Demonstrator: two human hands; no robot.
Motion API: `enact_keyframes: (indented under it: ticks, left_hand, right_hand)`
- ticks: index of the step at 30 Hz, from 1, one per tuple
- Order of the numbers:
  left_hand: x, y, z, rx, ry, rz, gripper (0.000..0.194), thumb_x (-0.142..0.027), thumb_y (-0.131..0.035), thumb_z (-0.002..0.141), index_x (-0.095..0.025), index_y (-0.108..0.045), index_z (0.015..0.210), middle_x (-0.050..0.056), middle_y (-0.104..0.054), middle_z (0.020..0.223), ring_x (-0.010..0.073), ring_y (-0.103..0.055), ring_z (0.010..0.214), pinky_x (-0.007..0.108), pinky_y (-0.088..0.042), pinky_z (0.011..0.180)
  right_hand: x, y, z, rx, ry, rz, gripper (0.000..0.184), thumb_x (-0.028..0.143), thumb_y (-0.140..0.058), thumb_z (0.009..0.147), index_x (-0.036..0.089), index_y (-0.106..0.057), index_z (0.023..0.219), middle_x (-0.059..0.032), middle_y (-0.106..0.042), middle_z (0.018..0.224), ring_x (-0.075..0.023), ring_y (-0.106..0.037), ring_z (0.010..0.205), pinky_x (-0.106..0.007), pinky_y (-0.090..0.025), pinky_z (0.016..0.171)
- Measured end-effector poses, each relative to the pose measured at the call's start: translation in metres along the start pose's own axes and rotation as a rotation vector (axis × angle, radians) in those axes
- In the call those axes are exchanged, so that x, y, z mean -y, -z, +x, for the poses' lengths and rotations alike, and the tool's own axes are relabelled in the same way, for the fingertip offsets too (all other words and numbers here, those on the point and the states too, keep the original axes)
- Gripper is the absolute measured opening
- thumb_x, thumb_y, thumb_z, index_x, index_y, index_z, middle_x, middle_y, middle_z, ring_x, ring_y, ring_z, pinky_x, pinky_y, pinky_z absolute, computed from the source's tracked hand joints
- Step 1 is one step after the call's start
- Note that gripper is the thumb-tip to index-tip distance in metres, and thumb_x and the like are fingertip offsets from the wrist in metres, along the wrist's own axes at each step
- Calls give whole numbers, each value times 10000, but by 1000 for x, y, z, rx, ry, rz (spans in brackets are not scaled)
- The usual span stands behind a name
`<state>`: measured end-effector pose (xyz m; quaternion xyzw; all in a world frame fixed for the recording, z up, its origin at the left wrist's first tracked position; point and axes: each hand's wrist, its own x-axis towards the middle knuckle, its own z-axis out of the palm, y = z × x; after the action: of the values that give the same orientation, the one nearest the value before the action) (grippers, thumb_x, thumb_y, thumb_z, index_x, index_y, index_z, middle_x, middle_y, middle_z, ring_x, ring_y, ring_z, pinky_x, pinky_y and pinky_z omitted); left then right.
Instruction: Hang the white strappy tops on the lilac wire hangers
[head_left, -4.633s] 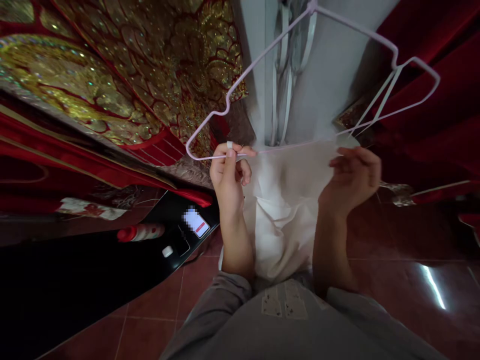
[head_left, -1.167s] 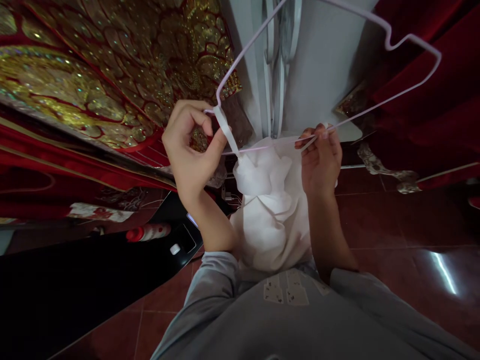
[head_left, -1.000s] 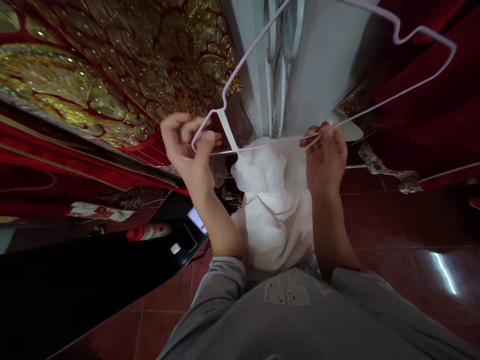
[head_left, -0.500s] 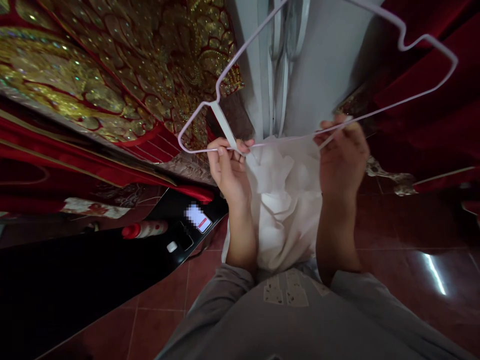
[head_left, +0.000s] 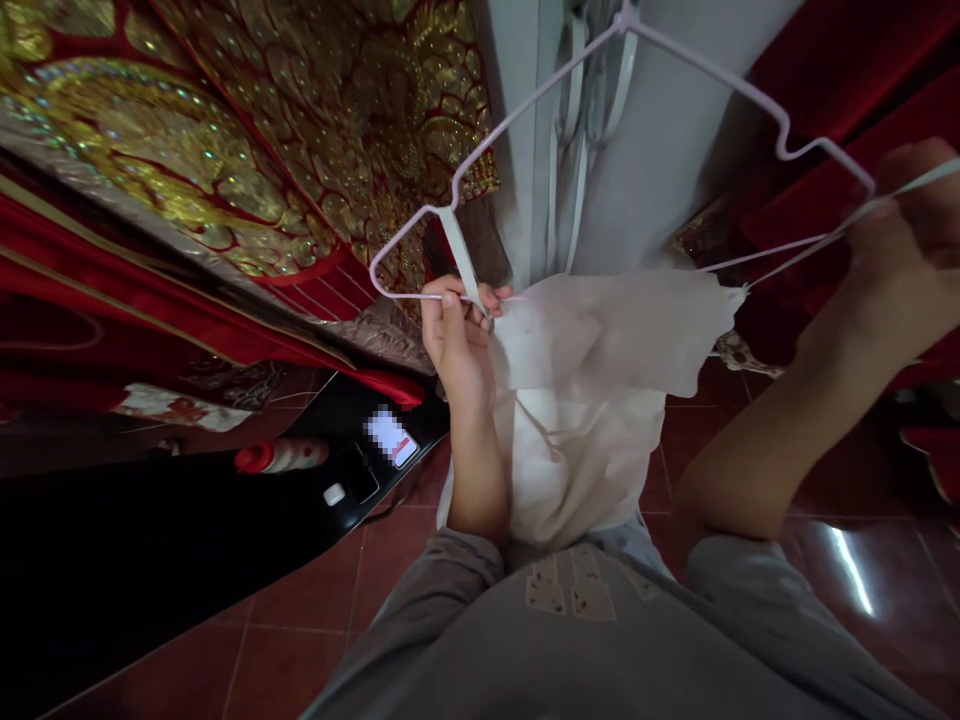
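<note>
A pale pink wire hanger (head_left: 540,95) is held out in front of me. My left hand (head_left: 461,350) is closed round its lower bar near the left corner. A white strap (head_left: 460,248) loops from the left notch down to that hand. From the bar hangs a thin white garment (head_left: 592,350), spread across my front. My right hand (head_left: 892,260) is at the hanger's right end, its fingers closed on a second white strap (head_left: 930,182), which stretches taut from the garment's top right corner. The hand covers the hanger's right corner.
Red clothing with gold sequins (head_left: 322,130) hangs at left, and dark red cloth (head_left: 840,80) at right. A black table (head_left: 187,540) at lower left bears a red-capped bottle (head_left: 281,456), a lit phone (head_left: 391,438) and a small white case (head_left: 334,494). The floor (head_left: 300,590) is red tile.
My right hand has moved right and up along the hanger, pulling the strap outward. The garment's top has spread to the right. The hanger sits slightly lower; my left hand keeps its grip.
</note>
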<state>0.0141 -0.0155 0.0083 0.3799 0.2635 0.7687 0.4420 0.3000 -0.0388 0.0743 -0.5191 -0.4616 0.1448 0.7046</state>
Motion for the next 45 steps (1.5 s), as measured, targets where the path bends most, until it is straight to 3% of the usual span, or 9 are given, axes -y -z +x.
enact_keyframes:
  ticks: [10, 14, 18, 22, 25, 29, 33, 37, 45]
  left_hand:
    - [-11, -3, 1, -19, -33, -8, 405, -605, -755, 995, -247, -565, 979, -39, -625, 741, 143, -667, 722, 317, -620, 898]
    - [-12, -2, 0, -22, -13, 69, 431, -645, -720, 1003, -251, -548, 978, -33, -622, 748, 156, -686, 754, 333, -617, 918]
    - [-11, 1, 1, -8, -17, 100, 428, -648, -708, 1012, -252, -545, 989, -26, -632, 764, 165, -714, 786, 313, -606, 865]
    - [-9, 2, 1, 11, -19, 72, 394, -603, -720, 1021, -247, -553, 992, -21, -648, 780, 170, -740, 829, 296, -595, 851]
    - [-9, 2, 1, -8, 0, 117, 416, -633, -713, 1010, -252, -547, 988, -15, -654, 788, 174, -748, 847, 288, -589, 825]
    - [-9, 1, -1, -13, 16, 113, 418, -634, -735, 991, -262, -545, 985, -11, -651, 781, 181, -746, 843, 282, -578, 772]
    - [-10, 1, -2, -8, 14, 108, 423, -636, -741, 989, -258, -552, 990, -16, -645, 785, 171, -737, 834, 283, -582, 803]
    - [-11, -1, -3, -11, -10, 157, 488, -709, -728, 968, -257, -545, 983, -27, -649, 779, 166, -732, 814, 311, -608, 871]
    - [-7, 6, -6, 0, -79, 191, 327, -555, -690, 1055, -232, -673, 1009, 6, -761, 838, 175, -755, 801, 343, -614, 919]
  right_hand:
    - [17, -32, 24, 292, 290, -385, 280, 128, -896, 745, 173, -817, 1010, -74, -801, 1049, -139, -693, 855, -338, -537, 803]
    - [7, -40, 19, 181, 316, -479, 411, 16, -879, 617, 184, -786, 980, -59, -748, 1041, -139, -608, 871, -284, -459, 705]
    - [-7, -40, 19, 142, 483, -233, 515, -53, -703, 608, 190, -744, 1060, -24, -626, 984, -113, -516, 814, -280, -461, 741]
    - [-11, -36, 15, 198, 556, -220, 482, 56, -747, 712, 197, -769, 1172, -56, -670, 1076, -198, -658, 1025, -404, -533, 1019]
    - [-1, -39, -12, 125, 613, -183, 400, 365, -860, 789, 236, -789, 1161, -75, -701, 1166, -278, -670, 1208, -492, -520, 1117]
    - [9, -51, -74, 60, 195, 23, 106, 340, -835, 885, 264, -768, 914, -39, -710, 959, -189, -682, 962, -384, -570, 907]
    - [-6, -70, -118, 430, -345, 132, 207, 398, -868, 857, 271, -787, 999, -18, -765, 928, -129, -631, 728, -299, -520, 669]
    - [-21, -88, -121, 286, -400, 430, 617, 447, -937, 744, 374, -676, 1299, -8, -766, 1290, -134, -693, 850, -310, -588, 738]
    - [-23, -91, -112, 356, -491, 609, 373, 436, -830, 819, 326, -558, 1050, 34, -714, 1136, -80, -473, 624, -274, -484, 576]
